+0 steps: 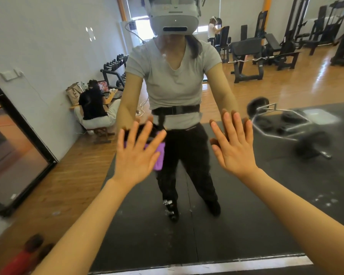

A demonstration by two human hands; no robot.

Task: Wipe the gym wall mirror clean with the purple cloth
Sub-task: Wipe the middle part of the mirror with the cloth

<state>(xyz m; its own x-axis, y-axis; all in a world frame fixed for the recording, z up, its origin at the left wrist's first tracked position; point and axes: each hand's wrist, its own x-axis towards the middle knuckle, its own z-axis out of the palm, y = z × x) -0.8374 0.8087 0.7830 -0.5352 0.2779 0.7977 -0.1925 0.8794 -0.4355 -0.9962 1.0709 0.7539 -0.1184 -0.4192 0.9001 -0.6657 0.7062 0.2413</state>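
The wiping is under way: the left hand (136, 155), left of centre in the frame, presses the purple cloth (159, 155) flat against the gym wall mirror (48, 46), its fingers (150, 129) straight and spread wide, not curled round the fabric. Most of the cloth is hidden under the palm; only its right edge shows beside the hand. The right hand (234, 147), right of centre, is likewise spread flat with straight fingers and holds nothing; it seems to touch the glass, since its reflection meets the fingertips, probably as a brace. The next move, as I judge it, calls for sliding the cloth across the glass under steady pressure, working toward parts not yet covered, such as the speckled patch at the lower right of the frame. No brand, label or writing can be read anywhere.
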